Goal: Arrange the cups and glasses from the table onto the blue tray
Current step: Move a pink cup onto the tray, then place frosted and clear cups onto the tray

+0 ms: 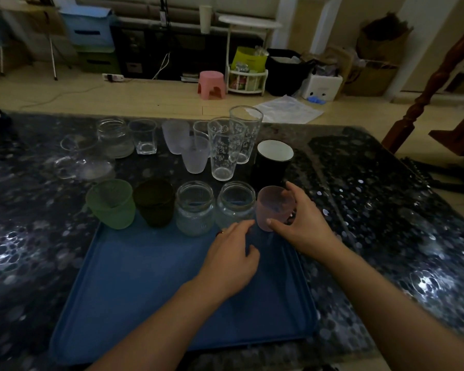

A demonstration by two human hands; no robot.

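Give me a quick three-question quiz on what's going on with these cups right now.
1. True or false: the right hand grips the pink cup.
2. How many vessels stand in the tray's far row? A) three B) five C) seven
3. What colour is the row's leftmost cup?

Key: 1 true. 2 B: green cup, dark cup, two jars, pink cup. 3 green.

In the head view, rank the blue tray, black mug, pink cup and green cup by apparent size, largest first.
1. Blue tray
2. Black mug
3. Green cup and pink cup: too alike to rank, and the fingers hide part of the pink one.
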